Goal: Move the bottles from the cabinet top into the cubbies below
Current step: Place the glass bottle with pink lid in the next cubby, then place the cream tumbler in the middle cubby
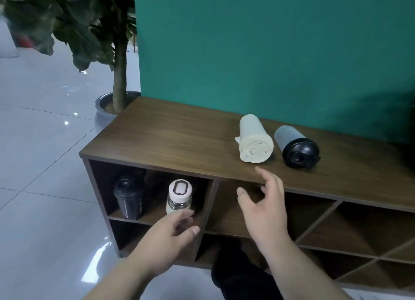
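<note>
The task was about half done, judging by how the things lay. In the upper left cubby (157, 187) of the dark brown wooden cabinet (179, 138) two bottles stood upright: a dark, black shaker bottle (128, 197) on the left and a clear bottle with a white cap (179, 197) to the right of it. Two more bottles lay on their sides on the cabinet top, well to the right, with their lids turned to the near edge: a cream plastic bottle with a flip lid (254, 139) and, just beside it on the right, a grey bottle with a black lid (296, 146). These two were left to move.

The left hand (168, 237) was in front of the left cubby, its fingers loosely curled just below the white-capped bottle; whether they touched it could not be told, and it gripped nothing. The right hand (262, 205) was open with spread fingers, empty, near the front edge of the top, below the cream bottle. The cubby (229, 210) behind it looked empty.

No brand, label or writing could be read on any bottle.
</note>
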`<state>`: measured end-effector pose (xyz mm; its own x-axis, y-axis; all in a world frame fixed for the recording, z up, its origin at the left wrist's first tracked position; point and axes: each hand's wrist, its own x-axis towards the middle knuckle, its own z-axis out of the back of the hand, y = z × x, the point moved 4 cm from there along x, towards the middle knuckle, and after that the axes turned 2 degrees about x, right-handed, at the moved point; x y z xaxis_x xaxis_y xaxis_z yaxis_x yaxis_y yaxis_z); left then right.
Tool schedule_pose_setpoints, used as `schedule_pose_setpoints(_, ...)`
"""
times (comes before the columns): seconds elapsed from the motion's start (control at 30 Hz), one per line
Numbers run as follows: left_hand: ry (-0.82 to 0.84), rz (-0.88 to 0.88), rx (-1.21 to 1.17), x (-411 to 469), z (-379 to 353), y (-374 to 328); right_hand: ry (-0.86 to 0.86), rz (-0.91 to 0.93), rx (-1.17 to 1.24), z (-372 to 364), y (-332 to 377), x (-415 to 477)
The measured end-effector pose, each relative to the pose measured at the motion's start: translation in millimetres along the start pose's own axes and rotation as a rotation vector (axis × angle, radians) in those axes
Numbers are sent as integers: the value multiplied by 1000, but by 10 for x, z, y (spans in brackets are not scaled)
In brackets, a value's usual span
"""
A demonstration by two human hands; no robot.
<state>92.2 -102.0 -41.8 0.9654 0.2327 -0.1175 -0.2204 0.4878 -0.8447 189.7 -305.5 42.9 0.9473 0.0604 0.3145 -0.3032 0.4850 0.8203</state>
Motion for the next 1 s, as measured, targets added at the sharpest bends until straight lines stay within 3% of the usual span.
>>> schedule_pose_setpoints(0.33, -9, -108, 61, -52, -30, -273, -37, -7, -350, -138, 210, 1058)
schedule_pose_setpoints(0.6, -6, -163, -17, 307, -26, -212, -205, -44, -381, -334, 3, 1247)
schedule_pose_setpoints(0.83, 295, -91, -38, 570, -279, -143, -70, 29, -26, 201, 184, 527)
schedule_pose_setpoints(1.0, 300, 5, -18, 565, -439, -136, 176, 130, 93, 767, 162, -49)
